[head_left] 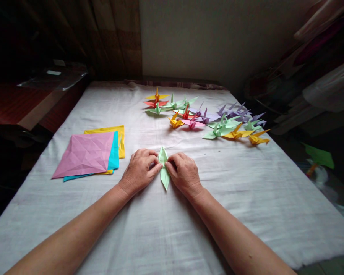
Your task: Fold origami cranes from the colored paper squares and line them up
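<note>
A narrow, pale green folded paper (164, 176) lies on the white cloth (160, 229), pointed at both ends. My left hand (139, 170) presses its left edge with curled fingers pinching the fold. My right hand (183, 172) does the same on its right edge. Both hands meet at the middle of the paper, knuckles up.
A stack of creased square sheets, pink (84, 154) over cyan and yellow, lies to the left. Several finished paper cranes (206, 118) in mixed colours stand farther back and right. A dark wooden ledge (31, 107) runs on the left; clutter and a green paper piece (319, 156) sit off the right edge.
</note>
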Demonstrator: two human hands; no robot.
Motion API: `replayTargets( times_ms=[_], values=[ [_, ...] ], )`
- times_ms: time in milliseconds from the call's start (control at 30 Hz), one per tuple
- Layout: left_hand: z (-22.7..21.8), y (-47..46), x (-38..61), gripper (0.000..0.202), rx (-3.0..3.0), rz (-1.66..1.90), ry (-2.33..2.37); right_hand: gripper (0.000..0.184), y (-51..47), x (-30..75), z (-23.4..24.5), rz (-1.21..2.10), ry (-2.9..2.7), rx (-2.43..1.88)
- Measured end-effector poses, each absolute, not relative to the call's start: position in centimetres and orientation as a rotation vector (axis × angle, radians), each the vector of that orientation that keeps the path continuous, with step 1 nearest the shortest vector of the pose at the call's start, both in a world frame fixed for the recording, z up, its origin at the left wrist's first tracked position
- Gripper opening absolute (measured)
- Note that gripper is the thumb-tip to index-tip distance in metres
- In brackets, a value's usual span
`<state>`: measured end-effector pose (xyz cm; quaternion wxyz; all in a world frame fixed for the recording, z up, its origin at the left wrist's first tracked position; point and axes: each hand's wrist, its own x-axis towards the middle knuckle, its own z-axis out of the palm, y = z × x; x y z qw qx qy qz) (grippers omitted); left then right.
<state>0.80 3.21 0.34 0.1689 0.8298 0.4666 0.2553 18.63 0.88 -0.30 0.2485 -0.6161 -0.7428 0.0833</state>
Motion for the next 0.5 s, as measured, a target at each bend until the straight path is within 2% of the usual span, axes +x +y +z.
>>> replayTargets(
  times_ms=[167, 267, 500],
  values=[
    [0.4, 3.1, 0.9, 0.006, 2.355, 0.704, 1.355, 0.011, 0.9, 18.6, -0.7, 0.262, -1.944, -1.662],
    [0.2, 3.1, 0.8, 0.015, 2.361, 0.703, 1.358, 0.007, 1.0, 18.9, -0.8, 0.301, -1.964, -1.637],
    [0.1, 3.3, 0.5, 0.014, 2.379, 0.7, 1.314, 0.015, 0.9, 19.9, -0.9, 0.428, -2.027, -1.459]
  ],
)
